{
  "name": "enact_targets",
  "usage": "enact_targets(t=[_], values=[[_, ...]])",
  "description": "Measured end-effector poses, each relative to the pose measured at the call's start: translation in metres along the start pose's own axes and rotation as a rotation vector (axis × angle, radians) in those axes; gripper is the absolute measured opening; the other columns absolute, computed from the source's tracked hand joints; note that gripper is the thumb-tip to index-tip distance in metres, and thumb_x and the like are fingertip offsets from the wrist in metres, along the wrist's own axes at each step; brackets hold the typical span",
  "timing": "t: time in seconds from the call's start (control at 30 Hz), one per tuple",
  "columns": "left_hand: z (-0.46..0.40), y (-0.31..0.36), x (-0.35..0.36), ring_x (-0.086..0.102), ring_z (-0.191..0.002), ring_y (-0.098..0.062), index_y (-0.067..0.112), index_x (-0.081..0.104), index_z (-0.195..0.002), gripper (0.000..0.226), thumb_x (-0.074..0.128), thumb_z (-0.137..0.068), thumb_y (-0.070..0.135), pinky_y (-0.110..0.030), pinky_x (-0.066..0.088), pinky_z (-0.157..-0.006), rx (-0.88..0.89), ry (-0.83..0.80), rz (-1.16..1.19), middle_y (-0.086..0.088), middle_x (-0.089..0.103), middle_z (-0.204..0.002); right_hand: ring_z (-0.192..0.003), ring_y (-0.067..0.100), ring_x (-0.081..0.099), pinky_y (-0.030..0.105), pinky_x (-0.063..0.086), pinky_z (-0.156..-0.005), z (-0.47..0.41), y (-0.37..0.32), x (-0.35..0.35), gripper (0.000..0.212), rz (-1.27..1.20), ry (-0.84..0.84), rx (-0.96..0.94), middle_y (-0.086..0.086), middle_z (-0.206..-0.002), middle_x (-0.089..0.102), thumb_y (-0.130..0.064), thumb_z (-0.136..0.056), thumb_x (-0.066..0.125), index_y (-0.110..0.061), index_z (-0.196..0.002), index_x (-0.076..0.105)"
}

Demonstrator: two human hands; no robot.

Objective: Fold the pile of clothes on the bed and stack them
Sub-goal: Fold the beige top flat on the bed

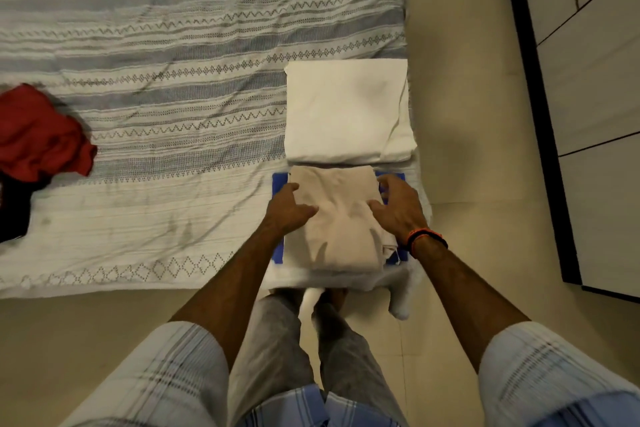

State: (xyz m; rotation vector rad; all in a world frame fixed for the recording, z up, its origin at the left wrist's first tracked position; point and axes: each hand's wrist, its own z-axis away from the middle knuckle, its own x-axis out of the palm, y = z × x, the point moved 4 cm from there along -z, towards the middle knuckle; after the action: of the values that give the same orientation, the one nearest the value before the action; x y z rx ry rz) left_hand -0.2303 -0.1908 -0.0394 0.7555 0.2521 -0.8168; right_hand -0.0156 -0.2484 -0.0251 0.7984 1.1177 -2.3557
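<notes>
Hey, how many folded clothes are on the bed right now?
3 visible: a white one near the bed's right edge, a beige one under both hands, and a blue one beneath the beige. More may be hidden in the stack.

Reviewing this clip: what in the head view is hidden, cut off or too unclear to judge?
- Blue garment: only its edges show; the beige folded garment and both hands cover the rest.
- Red garment and dark cloth: cut off by the left frame edge, so the size of the pile is unknown.
- Left hand and right hand: whether fingertips press or pinch the beige garment is unclear.
- White folded cloth: number of layers not visible.
</notes>
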Motion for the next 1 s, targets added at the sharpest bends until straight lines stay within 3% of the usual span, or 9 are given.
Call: enact_targets(t=[0.1,0.23,0.37,0.63,0.73,0.83,0.93,1.0], values=[[-0.009,0.019,-0.012,0.048,-0.131,-0.025,0.008,0.041,-0.145,0.072,0.076,-0.084,0.024,-0.042,0.043,-0.107,0.031,0.015,0.078,-0.011,0.046,-0.147,-0.11,0.027,0.059,0.034,0.048,-0.093,-0.017,-0.005,-0.024,0.046,-0.084,0.08,0.043,0.012,-0.125,0.061,-0.014,-0.084,0.07,-0.006,-0.127,0.055],[-0.034,0.045,-0.027,0.056,-0.12,-0.026,0.007,0.045,-0.14,0.074,0.081,-0.078,0.028,-0.043,0.046,-0.103,0.039,0.035,0.168,-0.014,0.051,-0.14,-0.108,0.025,0.061,0.035,0.051,-0.096,-0.054,-0.014,-0.046,0.052,-0.187,0.125,0.09,0.012,-0.126,0.061,-0.014,-0.083,0.074,-0.007,-0.13,0.052],[-0.075,0.057,-0.035,0.051,-0.127,-0.028,0.003,0.041,-0.142,0.072,0.079,-0.083,0.021,-0.042,0.044,-0.106,0.023,0.019,0.198,-0.018,0.048,-0.142,-0.1,0.018,0.057,0.026,0.049,-0.087,-0.09,-0.018,-0.059,0.051,-0.188,0.167,0.097,0.01,-0.124,0.06,-0.018,-0.086,0.074,-0.006,-0.13,0.051],[-0.168,0.069,-0.044,0.052,-0.125,-0.027,0.004,0.037,-0.144,0.074,0.077,-0.084,0.021,-0.043,0.045,-0.105,-0.09,0.074,0.231,-0.017,0.048,-0.142,-0.119,0.03,0.055,0.041,0.046,-0.103,-0.177,-0.003,-0.057,0.06,-0.094,0.189,0.188,0.013,-0.13,0.056,-0.024,-0.083,0.076,-0.004,-0.132,0.049],[-0.194,0.071,-0.045,0.056,-0.122,-0.028,0.003,0.047,-0.135,0.074,0.083,-0.075,0.027,-0.041,0.047,-0.102,-0.119,0.139,0.212,-0.012,0.057,-0.132,-0.125,0.032,0.049,0.038,0.041,-0.105,-0.202,0.002,-0.052,0.071,-0.04,0.19,0.224,0.016,-0.138,0.047,-0.029,-0.082,0.077,-0.004,-0.139,0.043],[-0.214,0.068,-0.046,0.059,-0.114,-0.024,0.002,0.05,-0.129,0.089,0.086,-0.058,0.043,-0.04,0.051,-0.096,-0.154,0.198,0.196,-0.008,0.06,-0.125,-0.126,0.032,0.048,0.04,0.041,-0.106,-0.222,0.008,-0.045,0.077,-0.056,0.173,0.254,0.017,-0.139,0.046,-0.032,-0.08,0.079,-0.002,-0.14,0.041],[-0.225,0.065,-0.043,0.063,-0.103,-0.022,0.005,0.058,-0.121,0.073,0.091,-0.063,0.037,-0.033,0.052,-0.086,-0.171,0.204,0.231,-0.005,0.067,-0.113,-0.124,0.031,0.049,0.038,0.043,-0.103,-0.232,0.012,-0.039,0.08,-0.092,0.186,0.284,0.016,-0.137,0.047,-0.035,-0.076,0.082,-0.002,-0.137,0.042],[-0.231,0.061,-0.042,0.066,-0.1,-0.023,0.007,0.061,-0.117,0.077,0.093,-0.056,0.041,-0.037,0.055,-0.085,-0.187,0.202,0.26,-0.006,0.069,-0.109,-0.125,0.03,0.05,0.034,0.044,-0.102,-0.237,0.013,-0.035,0.084,-0.178,0.178,0.332,0.016,-0.137,0.049,-0.035,-0.075,0.085,-0.003,-0.138,0.04]])
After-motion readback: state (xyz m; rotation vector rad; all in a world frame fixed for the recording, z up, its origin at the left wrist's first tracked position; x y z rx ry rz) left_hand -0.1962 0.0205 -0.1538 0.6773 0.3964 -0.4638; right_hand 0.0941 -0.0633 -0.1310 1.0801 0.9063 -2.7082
